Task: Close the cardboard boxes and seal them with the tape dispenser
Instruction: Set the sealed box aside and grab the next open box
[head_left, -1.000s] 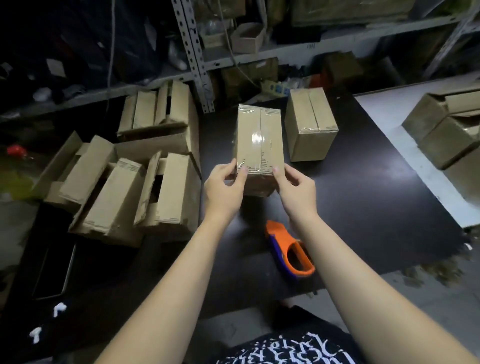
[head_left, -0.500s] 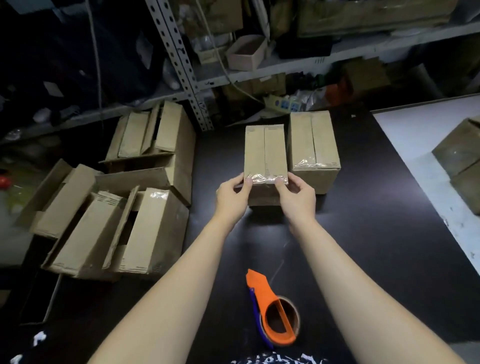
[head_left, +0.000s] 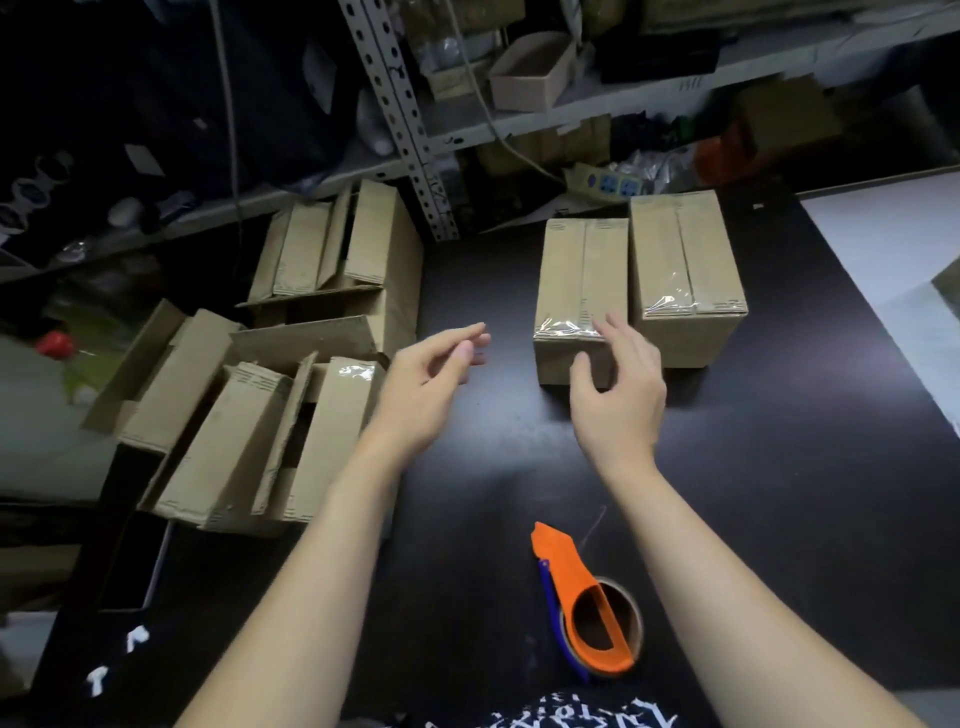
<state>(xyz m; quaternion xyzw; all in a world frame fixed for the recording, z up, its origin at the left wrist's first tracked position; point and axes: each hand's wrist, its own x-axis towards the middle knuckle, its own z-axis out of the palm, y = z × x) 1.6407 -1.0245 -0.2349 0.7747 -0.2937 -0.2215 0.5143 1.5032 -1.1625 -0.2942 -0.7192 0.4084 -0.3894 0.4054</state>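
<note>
We see two sealed brown cardboard boxes standing side by side and touching at the far middle of the black table (head_left: 779, 467). The nearer sealed box (head_left: 576, 275) has clear tape shining over its near top edge, and so does the second sealed box (head_left: 685, 260) just to its right. Our right hand (head_left: 618, 400) is spread loose in front of the nearer box, grasping nothing; its fingertips (head_left: 610, 325) overlap the taped edge, though we cannot tell whether they touch it. Our left hand (head_left: 436, 374) hangs released above the bare table, fingers relaxed and pointing away, between that box and the heap of unsealed brown cardboard boxes (head_left: 244, 436) lying with flaps loose at the left. The orange tape dispenser (head_left: 587, 608), with its brown roll of tape, lies flat on the table near us, between our forearms and apart from both hands. Behind the boxes rises a grey perforated metal shelf post (head_left: 400, 119), and a small open cardboard tray (head_left: 535, 73) sits on the shelf above.
</note>
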